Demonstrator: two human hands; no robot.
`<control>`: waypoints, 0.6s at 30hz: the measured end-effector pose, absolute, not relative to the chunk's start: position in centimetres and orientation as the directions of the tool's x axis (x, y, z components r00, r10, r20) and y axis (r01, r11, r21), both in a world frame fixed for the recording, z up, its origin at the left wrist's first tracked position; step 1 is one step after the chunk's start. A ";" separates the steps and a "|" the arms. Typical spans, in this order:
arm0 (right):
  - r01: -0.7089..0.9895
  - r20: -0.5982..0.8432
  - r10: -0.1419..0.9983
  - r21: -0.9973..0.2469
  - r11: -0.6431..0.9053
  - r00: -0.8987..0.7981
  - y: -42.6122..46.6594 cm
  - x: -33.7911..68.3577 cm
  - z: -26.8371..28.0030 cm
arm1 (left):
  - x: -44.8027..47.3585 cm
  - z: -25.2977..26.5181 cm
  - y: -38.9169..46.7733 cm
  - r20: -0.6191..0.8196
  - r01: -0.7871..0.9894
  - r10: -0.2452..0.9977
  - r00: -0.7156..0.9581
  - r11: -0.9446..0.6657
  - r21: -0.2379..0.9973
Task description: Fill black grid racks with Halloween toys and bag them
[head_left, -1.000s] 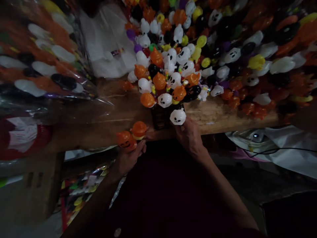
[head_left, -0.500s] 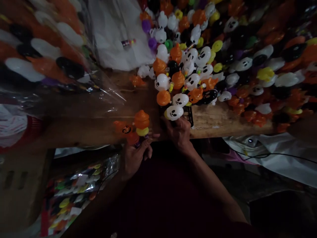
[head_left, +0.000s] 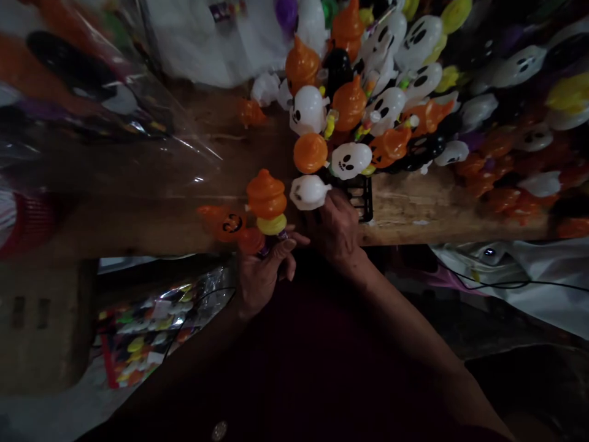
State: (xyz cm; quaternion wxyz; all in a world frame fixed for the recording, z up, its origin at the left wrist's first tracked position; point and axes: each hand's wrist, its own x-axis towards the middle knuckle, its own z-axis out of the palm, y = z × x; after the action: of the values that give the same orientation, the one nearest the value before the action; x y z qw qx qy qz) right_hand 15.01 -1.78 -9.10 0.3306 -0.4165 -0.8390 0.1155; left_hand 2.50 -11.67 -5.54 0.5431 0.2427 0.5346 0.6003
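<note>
My left hand (head_left: 261,270) is closed around the purple stems of small novelty toys with plastic tops. Above its fingers stand an orange swirl top (head_left: 265,195) with a yellow collar and an orange jack-o'-lantern top (head_left: 225,223). My right hand (head_left: 339,226) has its fingers curled at a white skull-faced top (head_left: 309,192), which lies tipped with its face to the left. Its fingertips are partly hidden. Just right of this hand is a black slatted rack (head_left: 363,199), with several ghost, skull and pumpkin tops standing close together behind it.
A heap of similar toys (head_left: 515,132) covers the right of the wooden table (head_left: 184,215). Clear plastic bags of them (head_left: 92,80) lie at the left, beside a red basket (head_left: 32,221). A white bag (head_left: 207,49) lies behind. Below the edge is another filled bag (head_left: 147,331).
The white skull top by my right hand has tipped over to the left. My view has come closer to the table. My left hand keeps its hold on the orange-topped toys.
</note>
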 end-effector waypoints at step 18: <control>0.565 0.458 0.759 -0.507 0.651 -0.463 -0.7 14.8 -9.8 | 4.2 -4.4 -13.5 -0.196 -0.242 0.921 -0.335 0.117 0.963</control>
State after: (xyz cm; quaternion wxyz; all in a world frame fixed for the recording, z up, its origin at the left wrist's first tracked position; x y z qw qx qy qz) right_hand 14.81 -0.71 -9.82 0.3382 -0.3925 -0.8432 0.1431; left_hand 4.18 -13.48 -4.39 0.4914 0.3016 0.5631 0.5920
